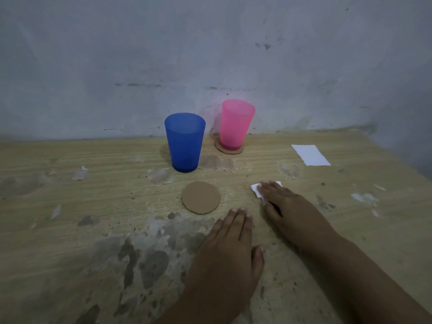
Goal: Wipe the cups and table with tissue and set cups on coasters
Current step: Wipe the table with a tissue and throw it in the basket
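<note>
A blue cup [185, 142] stands upright on the bare wooden table [93, 206], left of centre. Behind and right of it a pink cup [236, 125] stands on a round brown coaster [228, 149]. A second round coaster [201, 197] lies bare in front of the blue cup. My right hand [285, 206] presses flat on a small folded white tissue [256, 190], right of the bare coaster. My left hand [230, 251] rests palm down on the table just below that coaster, fingers together, holding nothing.
A flat white tissue sheet [311, 155] lies at the far right near the table's right edge [397, 164]. A scuffed grey wall [210, 66] rises directly behind the cups. The tabletop is worn, with peeled patches and grey stains in front.
</note>
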A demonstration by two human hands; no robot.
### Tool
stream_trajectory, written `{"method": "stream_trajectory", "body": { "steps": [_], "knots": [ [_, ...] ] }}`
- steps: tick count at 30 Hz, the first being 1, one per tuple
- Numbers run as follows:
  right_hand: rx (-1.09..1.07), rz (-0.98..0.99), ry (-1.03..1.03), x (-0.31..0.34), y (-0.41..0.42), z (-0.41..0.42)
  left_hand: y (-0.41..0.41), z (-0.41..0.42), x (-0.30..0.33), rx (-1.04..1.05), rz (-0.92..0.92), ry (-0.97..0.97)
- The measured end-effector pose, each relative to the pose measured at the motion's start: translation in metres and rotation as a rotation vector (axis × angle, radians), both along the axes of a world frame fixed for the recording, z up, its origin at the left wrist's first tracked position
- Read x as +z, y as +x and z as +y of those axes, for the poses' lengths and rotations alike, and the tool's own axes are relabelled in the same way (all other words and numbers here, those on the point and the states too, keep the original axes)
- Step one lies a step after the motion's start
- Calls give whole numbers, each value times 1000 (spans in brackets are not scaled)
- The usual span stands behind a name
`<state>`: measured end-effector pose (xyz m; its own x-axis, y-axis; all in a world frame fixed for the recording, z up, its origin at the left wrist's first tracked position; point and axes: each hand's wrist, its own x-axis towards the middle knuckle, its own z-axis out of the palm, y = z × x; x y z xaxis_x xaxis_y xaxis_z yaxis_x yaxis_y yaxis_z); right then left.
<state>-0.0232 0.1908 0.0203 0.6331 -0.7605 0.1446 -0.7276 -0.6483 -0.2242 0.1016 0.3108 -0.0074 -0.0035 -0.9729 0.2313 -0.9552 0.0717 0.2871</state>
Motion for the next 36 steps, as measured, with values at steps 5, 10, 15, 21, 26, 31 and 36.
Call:
{"method": "stream_trajectory", "body": {
  "steps": [5, 10, 15, 21, 26, 31, 36],
  "knots": [
    [-13, 101, 32, -8, 12, 6, -1, -2, -1, 26, 0, -58],
    [87, 30, 145, -2, 22, 1, -3, -5, 0, 56, 10, -81],
    [135, 67, 97, 2, -5, 0, -2, -6, -3, 82, -40, -27],
    [126, 69, 116, 0, 16, -6, -4, -6, -1, 92, -51, -14],
    [116, 29, 24, 1, -8, -2, -2, -7, 0, 79, -58, -6],
    [111, 53, 37, -4, 13, -10, -2, -6, 1, 82, -47, 4],
    [78, -85, 117, 1, -3, -10, -2, -6, 2, 84, -42, 5]
  ]
}}
